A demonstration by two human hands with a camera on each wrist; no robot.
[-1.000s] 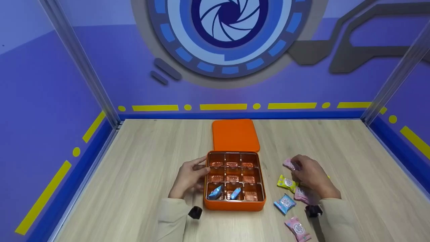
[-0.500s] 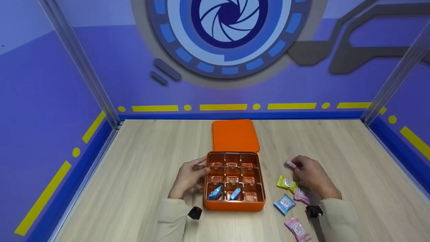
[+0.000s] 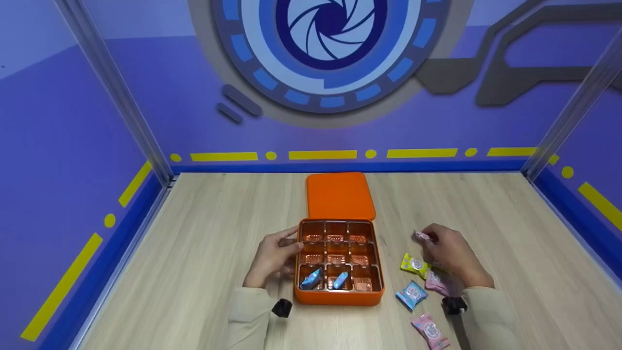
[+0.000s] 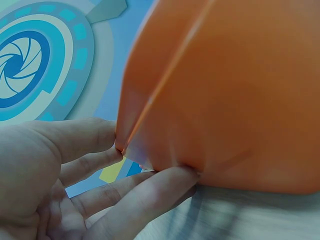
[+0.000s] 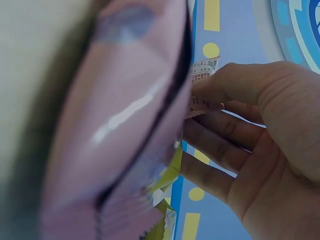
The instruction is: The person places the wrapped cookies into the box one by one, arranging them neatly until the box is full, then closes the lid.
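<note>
An orange box [image 3: 338, 297] with a three-by-three copper insert sits mid-table. Two blue candies [image 3: 311, 278] [image 3: 340, 279] lie in its front row. My left hand [image 3: 291, 243] rests against the box's left wall, and the left wrist view shows its fingers [image 4: 150, 192] touching the orange wall [image 4: 225, 100]. To the right of the box, my right hand [image 3: 427, 238] pinches a pink candy [image 3: 421, 236] just above the table. In the right wrist view the fingertips pinch the wrapper end [image 5: 202, 87]. Another pink candy [image 5: 125, 130] fills that view close up.
The orange lid [image 3: 340, 196] lies flat behind the box. Loose candies lie right of the box: yellow [image 3: 415, 265], blue [image 3: 411, 293], pink [image 3: 434, 332], and a pink one [image 3: 436, 282] by my right wrist. Purple walls enclose the wooden table [image 3: 204, 253].
My right hand has turned the pinched pink candy so that it shows edge-on, and has barely shifted. The left hand and box have not moved.
</note>
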